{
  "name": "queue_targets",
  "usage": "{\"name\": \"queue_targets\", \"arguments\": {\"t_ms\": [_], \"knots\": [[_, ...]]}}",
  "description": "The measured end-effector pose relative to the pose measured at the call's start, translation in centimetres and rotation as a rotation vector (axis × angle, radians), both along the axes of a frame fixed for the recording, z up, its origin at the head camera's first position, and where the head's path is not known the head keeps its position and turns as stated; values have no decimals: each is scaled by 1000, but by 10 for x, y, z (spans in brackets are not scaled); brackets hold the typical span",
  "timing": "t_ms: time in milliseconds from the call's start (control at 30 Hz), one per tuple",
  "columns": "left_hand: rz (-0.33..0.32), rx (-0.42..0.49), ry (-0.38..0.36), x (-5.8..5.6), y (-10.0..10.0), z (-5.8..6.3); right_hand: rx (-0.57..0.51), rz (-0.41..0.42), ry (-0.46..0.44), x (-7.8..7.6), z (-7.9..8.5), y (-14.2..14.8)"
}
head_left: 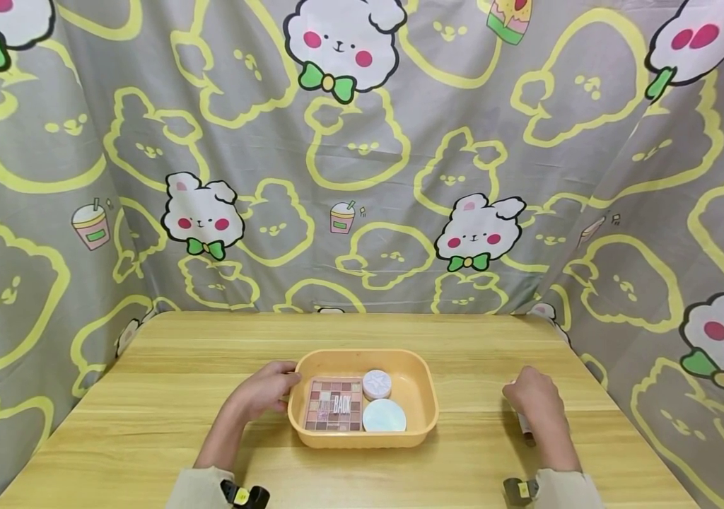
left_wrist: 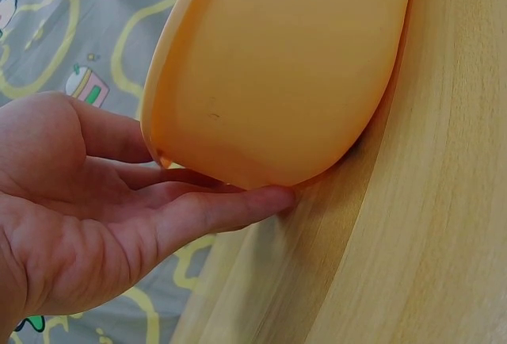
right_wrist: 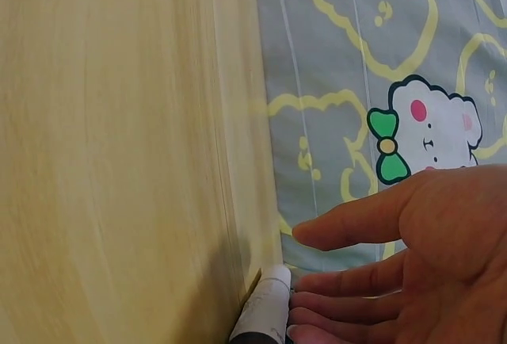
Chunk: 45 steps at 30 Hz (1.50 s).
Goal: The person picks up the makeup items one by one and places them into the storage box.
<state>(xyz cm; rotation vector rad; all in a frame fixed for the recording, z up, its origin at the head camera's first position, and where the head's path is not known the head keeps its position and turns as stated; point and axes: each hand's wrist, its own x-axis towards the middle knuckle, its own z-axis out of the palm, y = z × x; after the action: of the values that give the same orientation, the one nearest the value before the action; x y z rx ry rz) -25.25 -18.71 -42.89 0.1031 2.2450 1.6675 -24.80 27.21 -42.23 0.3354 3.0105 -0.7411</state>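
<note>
Left hand [head_left: 257, 396] sits at the near-left end of a pale orange tray [head_left: 422, 396], which stands on the wooden surface [head_left: 464, 470]. Its fingers grasp that end of the tray, the thumb up at the rim and the others lower, against the outside of the wall. A light sleeve [head_left: 196, 488] and a black band [head_left: 254, 497] show behind the hand. Inside the tray, on the left, lies a makeup palette [head_left: 333, 405] with small coloured squares and the word BACK in white. Just right of it are a small round box [head_left: 377, 384] with a raised pattern and, nearer the front, a larger round box [head_left: 384, 416] with a smooth pale top. Well apart from the tray, the right hand [head_left: 536, 399] is at a white tube [right_wrist: 271, 304] with a dark end. Its fingers are loose, the thumb apart from the tube and the other tips right beside it; whether they touch is hard to tell. Grey curtain [head_left: 387, 106] with cartoon animals hangs behind and on both sides.
</note>
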Motion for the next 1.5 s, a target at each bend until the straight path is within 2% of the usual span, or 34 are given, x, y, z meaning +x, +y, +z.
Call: {"name": "queue_targets", "arguments": {"t_ms": [800, 1067, 1500], "knots": [[-7, 1, 4, 2, -1, 0, 29, 28, -22, 0, 1, -10], [-15, 5, 2, 1, -1, 0, 59, 56, 51, -2, -4, -12], [-39, 31, -5, -1, -2, -3, 38, 89, 70, -5, -5, -15]]}}
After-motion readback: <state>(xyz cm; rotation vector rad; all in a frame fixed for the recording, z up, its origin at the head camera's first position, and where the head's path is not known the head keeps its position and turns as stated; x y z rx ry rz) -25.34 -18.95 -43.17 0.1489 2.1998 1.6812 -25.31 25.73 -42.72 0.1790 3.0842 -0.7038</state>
